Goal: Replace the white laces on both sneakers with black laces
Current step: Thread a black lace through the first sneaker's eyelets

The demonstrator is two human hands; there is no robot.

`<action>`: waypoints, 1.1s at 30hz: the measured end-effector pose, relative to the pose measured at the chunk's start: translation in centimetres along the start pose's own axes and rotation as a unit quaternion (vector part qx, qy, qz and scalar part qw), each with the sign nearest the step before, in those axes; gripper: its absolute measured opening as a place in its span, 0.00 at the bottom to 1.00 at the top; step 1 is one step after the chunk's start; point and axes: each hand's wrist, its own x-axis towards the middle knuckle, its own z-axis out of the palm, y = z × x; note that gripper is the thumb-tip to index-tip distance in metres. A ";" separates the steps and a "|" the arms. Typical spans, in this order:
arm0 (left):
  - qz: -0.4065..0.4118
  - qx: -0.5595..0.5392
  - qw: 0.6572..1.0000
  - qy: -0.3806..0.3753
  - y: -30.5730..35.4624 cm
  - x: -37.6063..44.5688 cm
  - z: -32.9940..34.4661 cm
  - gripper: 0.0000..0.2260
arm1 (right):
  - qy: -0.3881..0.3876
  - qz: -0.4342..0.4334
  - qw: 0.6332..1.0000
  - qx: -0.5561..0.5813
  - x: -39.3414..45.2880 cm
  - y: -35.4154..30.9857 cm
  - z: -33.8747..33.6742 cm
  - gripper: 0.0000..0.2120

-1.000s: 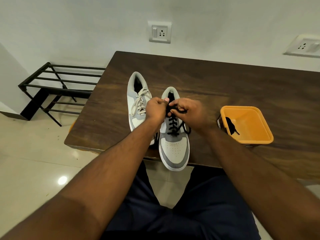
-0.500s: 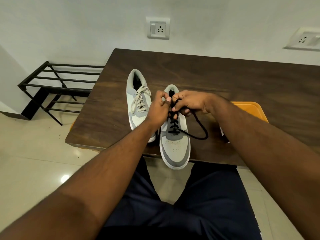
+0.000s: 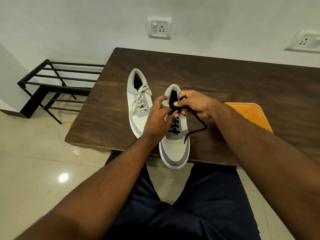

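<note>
Two grey-and-white sneakers stand on the dark wooden table (image 3: 216, 78). The left sneaker (image 3: 137, 101) carries white laces (image 3: 140, 100). The right sneaker (image 3: 174, 148) is threaded with a black lace (image 3: 174, 126), and its toe juts past the table's front edge. My left hand (image 3: 160, 118) pinches the black lace near the top eyelets. My right hand (image 3: 194, 103) grips a loop of the same lace above the tongue. A loose end of the lace (image 3: 199, 128) trails right and curls down onto the shoe's side.
An orange plastic tub (image 3: 251, 115) sits on the table behind my right forearm, mostly hidden. A black metal rack (image 3: 57, 84) stands on the tiled floor at the left. Two wall sockets (image 3: 159, 28) are mounted above the table. My dark trousers fill the foreground.
My right hand has shifted a little right with the lace loop, and the loose end now hangs in a narrower curve. My left hand's fingers have regripped lower on the lace.
</note>
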 end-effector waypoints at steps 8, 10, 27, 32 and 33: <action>-0.176 0.149 0.972 -0.049 0.9 -3.9 -2.2 0.10 | 0.228 -0.103 0.930 -0.269 1.3 -0.8 -1.4 0.19; -0.232 0.231 0.941 -0.081 2.1 -3.9 -2.4 0.12 | 0.252 -0.103 0.906 -0.323 1.8 -0.5 -1.6 0.20; -0.095 0.399 0.878 -0.245 3.4 -3.7 -1.3 0.19 | 0.385 -0.066 0.825 -0.408 3.0 -0.9 -1.5 0.10; -0.224 0.333 0.894 -0.198 2.9 -3.7 -2.2 0.17 | 0.324 -0.060 0.918 -0.222 2.8 -1.6 -1.9 0.20; -0.240 0.317 0.900 -0.179 3.1 -3.5 -2.2 0.16 | 0.291 -0.049 0.935 -0.196 2.6 -1.7 -2.0 0.19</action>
